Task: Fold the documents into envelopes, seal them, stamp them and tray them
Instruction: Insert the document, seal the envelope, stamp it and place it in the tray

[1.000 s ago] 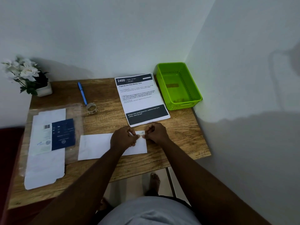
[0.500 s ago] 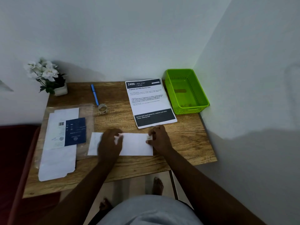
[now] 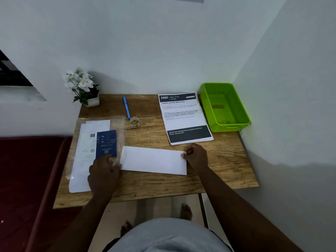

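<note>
A white envelope (image 3: 153, 160) lies flat near the front of the wooden desk (image 3: 227, 160). My right hand (image 3: 197, 154) presses its fingertips on the envelope's upper right corner, where a small stamp-like piece sits under the fingers. My left hand (image 3: 104, 171) rests palm down at the envelope's left end, partly over the clear plastic pack of envelopes (image 3: 94, 151). A printed document (image 3: 183, 115) lies behind the envelope. The green tray (image 3: 225, 108) stands at the back right corner.
A blue pen (image 3: 126, 107) and a small roll of clear tape (image 3: 134, 121) lie mid-desk at the back. A pot of white flowers (image 3: 83, 88) stands back left. Walls close the back and right sides; a red surface lies left of the desk.
My hands parted from the envelope's top right. The left hand slid along the envelope to its left end; the right hand stayed at the right corner. The camera view shifted.
</note>
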